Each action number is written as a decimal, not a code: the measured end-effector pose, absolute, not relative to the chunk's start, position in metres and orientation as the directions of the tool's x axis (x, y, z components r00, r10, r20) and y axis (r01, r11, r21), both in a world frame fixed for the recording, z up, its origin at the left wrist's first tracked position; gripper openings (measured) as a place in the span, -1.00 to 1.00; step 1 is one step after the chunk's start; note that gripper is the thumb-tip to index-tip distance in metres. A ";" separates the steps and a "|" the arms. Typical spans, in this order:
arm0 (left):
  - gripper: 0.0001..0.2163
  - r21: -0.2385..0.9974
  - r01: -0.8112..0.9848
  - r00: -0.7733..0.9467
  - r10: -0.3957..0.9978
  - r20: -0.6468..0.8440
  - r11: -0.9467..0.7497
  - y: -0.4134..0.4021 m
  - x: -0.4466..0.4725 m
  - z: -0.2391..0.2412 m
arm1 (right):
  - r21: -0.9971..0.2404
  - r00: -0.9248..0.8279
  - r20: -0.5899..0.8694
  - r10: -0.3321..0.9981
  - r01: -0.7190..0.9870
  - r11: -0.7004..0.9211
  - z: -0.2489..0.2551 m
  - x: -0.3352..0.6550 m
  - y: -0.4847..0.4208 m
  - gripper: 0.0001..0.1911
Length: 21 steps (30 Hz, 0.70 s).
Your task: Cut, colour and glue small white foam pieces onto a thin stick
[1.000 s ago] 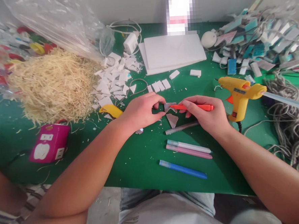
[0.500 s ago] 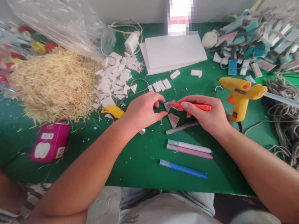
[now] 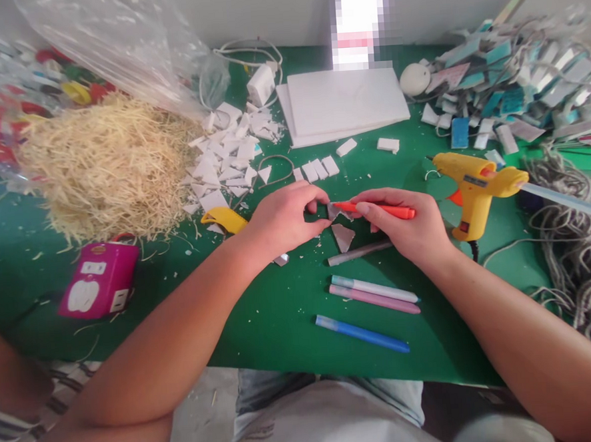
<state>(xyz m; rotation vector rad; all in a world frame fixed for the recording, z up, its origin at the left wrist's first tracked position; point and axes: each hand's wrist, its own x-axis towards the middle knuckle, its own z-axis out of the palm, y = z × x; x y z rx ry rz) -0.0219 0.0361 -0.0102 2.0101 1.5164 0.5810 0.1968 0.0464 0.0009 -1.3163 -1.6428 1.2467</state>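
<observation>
My right hand [image 3: 410, 226] grips an orange-red felt-tip pen [image 3: 382, 209] between thumb and fingers, its tip pointing left onto a small pale grey foam scrap [image 3: 333, 210]. At the scrap's left edge, the curled fingertips and thumb of my left hand [image 3: 288, 215] hold it against the table. Just below lies a triangular grey piece [image 3: 343, 237]. A grey stick [image 3: 357, 252] is partly covered by my right hand. Nearer to me lie a white pen with a light-blue cap [image 3: 377, 288], a pink pen [image 3: 375, 299] and a blue pen [image 3: 362, 333].
A yellow glue gun [image 3: 466, 187] stands right of my right hand, beside grey yarn [image 3: 572, 251]. Behind my left forearm are a yellow-handled tool [image 3: 222, 219], white foam scraps [image 3: 226, 152] and straw [image 3: 112, 165]. White boards [image 3: 346, 104] lie at the back; a magenta power socket [image 3: 101, 279] sits left.
The pen in my right hand has shifted very slightly left over the scrap. My left fingertips have edged a little right; the rest looks the same.
</observation>
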 end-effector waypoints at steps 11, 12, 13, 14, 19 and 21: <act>-0.79 0.646 0.731 0.271 0.963 0.017 -0.217 0.037 -0.022 -0.010 | -0.944 -0.240 -0.037 0.970 0.328 0.045 0.004 0.196 0.045 -0.84; -0.79 0.645 0.732 0.273 0.962 0.019 -0.220 0.037 -0.022 -0.011 | -0.944 -0.234 -0.035 0.972 0.328 0.045 0.004 0.196 0.045 -0.84; -0.79 0.645 0.731 0.275 0.961 0.022 -0.224 0.037 -0.022 -0.011 | -0.943 -0.231 -0.031 0.972 0.329 0.048 0.004 0.197 0.045 -0.84; -0.79 0.644 0.730 0.278 0.960 0.026 -0.229 0.037 -0.022 -0.011 | -0.942 -0.233 -0.027 0.972 0.332 0.054 0.005 0.197 0.045 -0.84; -0.78 0.645 0.727 0.281 0.959 0.035 -0.236 0.036 -0.022 -0.011 | -0.931 -0.248 -0.010 0.969 0.355 0.081 0.005 0.197 0.044 -0.84; -0.77 0.646 0.726 0.283 0.959 0.035 -0.238 0.036 -0.022 -0.011 | -0.929 -0.257 -0.007 0.966 0.360 0.089 0.005 0.197 0.044 -0.84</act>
